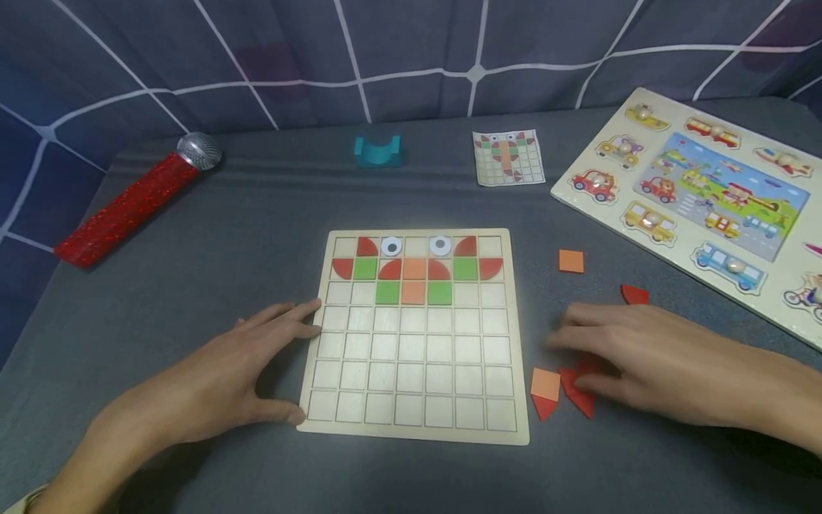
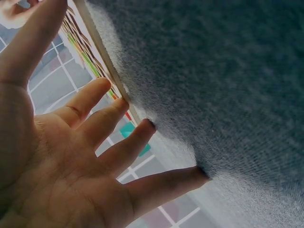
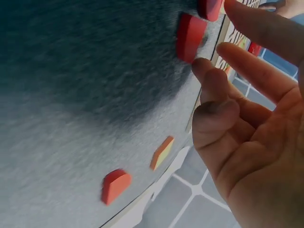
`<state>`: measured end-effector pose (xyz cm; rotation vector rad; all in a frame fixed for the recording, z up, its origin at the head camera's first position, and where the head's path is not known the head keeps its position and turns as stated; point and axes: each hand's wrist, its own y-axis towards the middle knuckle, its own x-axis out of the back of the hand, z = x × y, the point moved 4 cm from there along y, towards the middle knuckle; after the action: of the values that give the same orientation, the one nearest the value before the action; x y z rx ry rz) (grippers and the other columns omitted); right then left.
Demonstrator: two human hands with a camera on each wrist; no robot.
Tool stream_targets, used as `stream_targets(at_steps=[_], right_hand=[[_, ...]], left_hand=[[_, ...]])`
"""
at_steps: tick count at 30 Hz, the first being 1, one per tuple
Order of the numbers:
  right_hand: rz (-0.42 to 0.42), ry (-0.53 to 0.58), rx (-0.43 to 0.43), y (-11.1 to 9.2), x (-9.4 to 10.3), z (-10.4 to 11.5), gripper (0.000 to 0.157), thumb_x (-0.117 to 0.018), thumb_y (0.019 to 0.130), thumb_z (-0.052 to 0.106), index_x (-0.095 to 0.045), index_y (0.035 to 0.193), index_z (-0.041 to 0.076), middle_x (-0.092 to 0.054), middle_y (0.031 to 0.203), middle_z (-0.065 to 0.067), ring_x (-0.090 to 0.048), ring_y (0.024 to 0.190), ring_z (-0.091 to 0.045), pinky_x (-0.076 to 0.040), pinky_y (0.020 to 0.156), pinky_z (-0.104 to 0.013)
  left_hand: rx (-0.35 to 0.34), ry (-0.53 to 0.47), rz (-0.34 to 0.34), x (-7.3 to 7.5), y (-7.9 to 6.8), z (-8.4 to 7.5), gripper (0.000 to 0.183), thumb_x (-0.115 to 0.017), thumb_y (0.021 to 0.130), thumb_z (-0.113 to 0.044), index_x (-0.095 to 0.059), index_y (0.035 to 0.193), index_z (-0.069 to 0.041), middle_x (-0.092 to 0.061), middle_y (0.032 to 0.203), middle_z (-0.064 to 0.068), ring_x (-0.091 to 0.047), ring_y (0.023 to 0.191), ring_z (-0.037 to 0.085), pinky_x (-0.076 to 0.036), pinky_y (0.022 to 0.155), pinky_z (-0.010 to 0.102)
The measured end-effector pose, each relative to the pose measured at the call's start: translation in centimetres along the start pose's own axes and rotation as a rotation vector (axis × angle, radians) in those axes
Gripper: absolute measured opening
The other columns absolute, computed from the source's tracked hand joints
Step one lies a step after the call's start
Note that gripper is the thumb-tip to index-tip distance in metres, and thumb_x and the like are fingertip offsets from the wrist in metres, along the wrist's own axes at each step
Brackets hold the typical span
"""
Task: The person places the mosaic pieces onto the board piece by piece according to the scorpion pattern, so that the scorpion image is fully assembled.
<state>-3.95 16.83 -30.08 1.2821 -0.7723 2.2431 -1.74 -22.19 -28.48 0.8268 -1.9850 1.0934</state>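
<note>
A wooden grid board (image 1: 411, 440) lies flat, its upper rows holding red quarter-circles (image 1: 367, 248), green squares (image 1: 365, 269), orange squares (image 1: 414, 269) and two eye discs (image 1: 391, 247). My left hand (image 1: 221, 375) is spread along the board's left edge, thumb near the lower corner and fingertips at the side. To the right of the board, my right hand (image 1: 632, 350) hovers over loose red pieces (image 1: 580, 400), partly covering them. In the right wrist view, its thumb and index finger are apart with nothing between them, while a red piece (image 3: 190, 38) lies by the fingertips.
A loose orange square (image 1: 571, 261) and a red quarter-circle (image 1: 634, 295) lie beyond the right hand; another orange square (image 1: 546, 384) is near the board. Farther back are a pattern card (image 1: 509, 158), a teal holder (image 1: 377, 153), a red microphone (image 1: 138, 203) and a vehicle puzzle (image 1: 700, 193).
</note>
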Motion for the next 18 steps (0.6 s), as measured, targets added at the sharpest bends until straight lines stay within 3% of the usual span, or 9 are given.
stream_targets(at_steps=[8,18], right_hand=[[-0.013,-0.012,0.049,-1.3,-0.5,-1.0,0.051,-0.084,0.077,0.022,-0.065,0.12,0.039,-0.046,0.105,0.023,-0.048,0.087,0.004,-0.05,0.067,-0.026],[-0.001,0.008,-0.015,-1.9,-1.0,-1.7,0.056,-0.083,0.078,0.015,-0.06,0.123,0.041,-0.046,0.107,0.023,-0.049,0.086,0.004,-0.05,0.067,-0.028]], left_hand=[[-0.017,0.012,-0.007,-0.1,0.0,0.0,0.095,-0.089,0.06,-0.053,-0.047,0.141,-0.028,-0.03,0.158,0.001,-0.024,0.144,0.035,-0.024,0.101,0.075],[-0.035,0.015,-0.023,0.0,-0.2,0.2,0.095,-0.088,0.063,-0.053,-0.045,0.144,-0.028,-0.032,0.158,0.002,-0.025,0.143,0.036,-0.025,0.099,0.076]])
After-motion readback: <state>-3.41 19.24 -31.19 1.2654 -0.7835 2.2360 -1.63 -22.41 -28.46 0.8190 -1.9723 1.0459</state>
